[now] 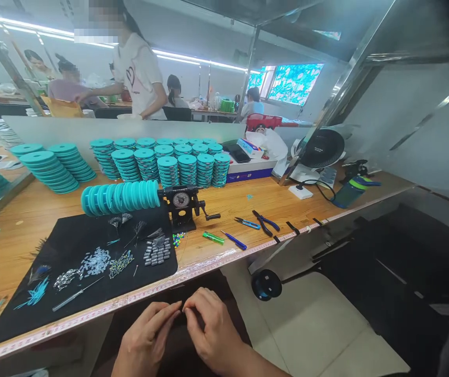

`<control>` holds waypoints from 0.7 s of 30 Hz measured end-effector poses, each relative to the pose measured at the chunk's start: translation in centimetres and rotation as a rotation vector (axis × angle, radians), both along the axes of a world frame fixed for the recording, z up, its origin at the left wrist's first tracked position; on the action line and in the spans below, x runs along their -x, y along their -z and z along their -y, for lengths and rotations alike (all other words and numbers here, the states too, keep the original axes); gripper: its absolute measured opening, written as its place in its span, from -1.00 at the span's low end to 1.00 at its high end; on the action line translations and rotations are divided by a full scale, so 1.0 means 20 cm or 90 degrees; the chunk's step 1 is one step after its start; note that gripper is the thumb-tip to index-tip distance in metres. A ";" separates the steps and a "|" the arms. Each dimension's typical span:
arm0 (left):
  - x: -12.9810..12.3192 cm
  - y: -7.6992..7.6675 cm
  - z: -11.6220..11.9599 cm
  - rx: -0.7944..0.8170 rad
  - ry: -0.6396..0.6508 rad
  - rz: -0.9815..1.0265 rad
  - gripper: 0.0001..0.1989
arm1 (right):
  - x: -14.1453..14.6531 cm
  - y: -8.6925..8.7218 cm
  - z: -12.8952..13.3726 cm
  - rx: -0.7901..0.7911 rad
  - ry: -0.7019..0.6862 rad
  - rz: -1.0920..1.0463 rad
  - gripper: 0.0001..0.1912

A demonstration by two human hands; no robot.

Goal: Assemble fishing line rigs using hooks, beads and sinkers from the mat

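The left hand (pixel 146 340) and right hand (pixel 212 327) hover over the person's lap below the bench edge, curled, their fingertips (pixel 187 309) pinched close together, though whatever they grip is too small to tell. Just beyond, at lower left, a black mat (pixel 63 246) on the wooden workbench (pixel 224 209) holds lead sinkers (pixel 157 250), beads and feathers, with pliers (pixel 264 222) to the right. Farther up, a hand-crank counter (pixel 180 207) carries teal spools (pixel 120 198) beside stacked spools (pixel 157 162), and a co-worker (pixel 140 78) stands beyond the partition at upper centre.
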State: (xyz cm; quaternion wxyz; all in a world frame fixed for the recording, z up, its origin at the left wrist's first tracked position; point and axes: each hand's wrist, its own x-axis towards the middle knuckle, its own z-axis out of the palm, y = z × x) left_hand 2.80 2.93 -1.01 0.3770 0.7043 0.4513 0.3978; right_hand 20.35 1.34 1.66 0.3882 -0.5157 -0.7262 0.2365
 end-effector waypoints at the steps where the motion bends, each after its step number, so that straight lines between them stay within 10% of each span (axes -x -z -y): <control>1: 0.01 0.00 0.00 0.002 0.012 -0.012 -0.82 | -0.01 -0.02 -0.02 -0.009 -0.007 0.024 -0.84; 10: 0.01 -0.06 0.00 0.381 -0.052 0.136 -0.66 | -0.11 -0.17 -0.04 -0.123 0.030 -0.022 -0.85; 16: -0.04 -0.13 0.04 0.492 -0.004 0.242 -0.59 | -0.03 -0.06 0.01 0.278 -0.020 -0.238 -0.88; 21: -0.06 -0.14 0.08 0.525 0.031 0.230 -0.57 | -0.04 -0.04 -0.04 0.257 -0.034 -0.309 -0.88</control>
